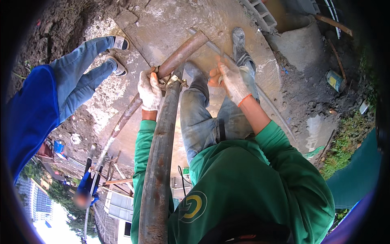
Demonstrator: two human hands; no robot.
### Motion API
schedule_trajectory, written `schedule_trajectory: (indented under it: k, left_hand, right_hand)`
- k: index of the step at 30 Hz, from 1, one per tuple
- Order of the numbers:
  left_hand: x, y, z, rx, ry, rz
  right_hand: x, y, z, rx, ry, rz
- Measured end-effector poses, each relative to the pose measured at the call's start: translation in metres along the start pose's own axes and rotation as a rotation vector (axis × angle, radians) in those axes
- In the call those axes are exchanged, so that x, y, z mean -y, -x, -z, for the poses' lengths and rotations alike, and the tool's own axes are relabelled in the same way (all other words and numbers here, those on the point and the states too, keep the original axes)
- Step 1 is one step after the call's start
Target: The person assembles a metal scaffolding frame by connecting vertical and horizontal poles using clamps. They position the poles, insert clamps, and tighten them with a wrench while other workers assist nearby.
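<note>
My left hand, in a white knit glove with orange on its fingers, is closed at the rusty metal pipe, beside a metal clamp. The clamp sits where this slanting pipe meets a long upright grey pipe. That upright pipe passes close in front of my body, along my left forearm. To the right, my right hand, gloved alike with an orange cuff edge, is raised over a thinner grey pipe. Its orange fingertips are smeared by motion, so whether they hold anything cannot be made out.
A person in blue stands at my left. Farther off, another person is beside a long pipe. Wet concrete lies underfoot. Hollow blocks, a concrete ring and a tin can lie at right.
</note>
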State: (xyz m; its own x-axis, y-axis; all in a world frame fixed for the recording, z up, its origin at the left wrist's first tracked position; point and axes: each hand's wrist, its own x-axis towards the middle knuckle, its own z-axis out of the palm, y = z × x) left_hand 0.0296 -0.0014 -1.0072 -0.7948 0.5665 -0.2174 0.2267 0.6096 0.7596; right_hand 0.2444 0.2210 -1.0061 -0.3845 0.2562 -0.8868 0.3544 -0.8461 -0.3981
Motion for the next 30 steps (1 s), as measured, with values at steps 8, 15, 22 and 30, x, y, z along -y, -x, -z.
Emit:
schedule_trajectory:
  k: [8, 15, 22, 30]
  left_hand:
    - [0.003, 0.001, -0.006, -0.051, 0.065, -0.064]
    - [0.001, -0.001, -0.009, -0.079, 0.121, -0.042]
    - [0.002, -0.001, 0.002, 0.0, 0.129, 0.069]
    - [0.002, -0.002, -0.004, -0.092, 0.206, 0.031]
  right_hand:
    - [0.056, 0.011, 0.006, -0.209, 0.102, 0.496]
    - [0.032, -0.035, -0.019, -0.163, 0.013, 0.411]
    - [0.037, -0.112, -0.053, 0.031, -0.063, 0.255]
    - [-0.049, -0.132, -0.006, 0.018, -0.336, -0.191]
